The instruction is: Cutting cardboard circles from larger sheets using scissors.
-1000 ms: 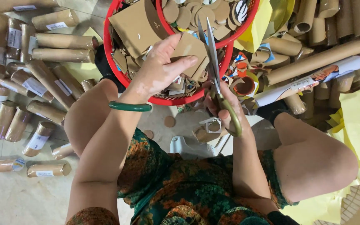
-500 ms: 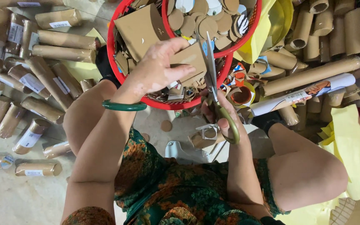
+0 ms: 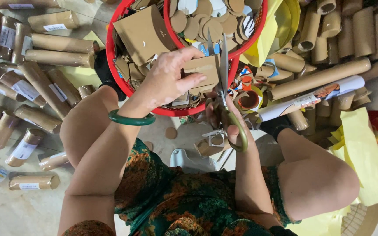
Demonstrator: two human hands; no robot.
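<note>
Left hand (image 3: 169, 83) holds cardboard piece (image 3: 203, 72); right hand (image 3: 228, 120) works scissors (image 3: 224, 78)

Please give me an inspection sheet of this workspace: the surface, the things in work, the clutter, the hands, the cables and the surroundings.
Surface: pale floor, mostly covered.
Job's things: cardboard piece over the red basket; scissors with blades at its edge; cardboard discs in a second red basket.
Clutter: cardboard tubes left and right, scraps on the floor, yellow paper.
Grippers: left hand has a grip on the cardboard piece; right hand holds the scissors.
Cables: nothing seen.
Surroundings: person's bare knees, green bangle, patterned dress.
</note>
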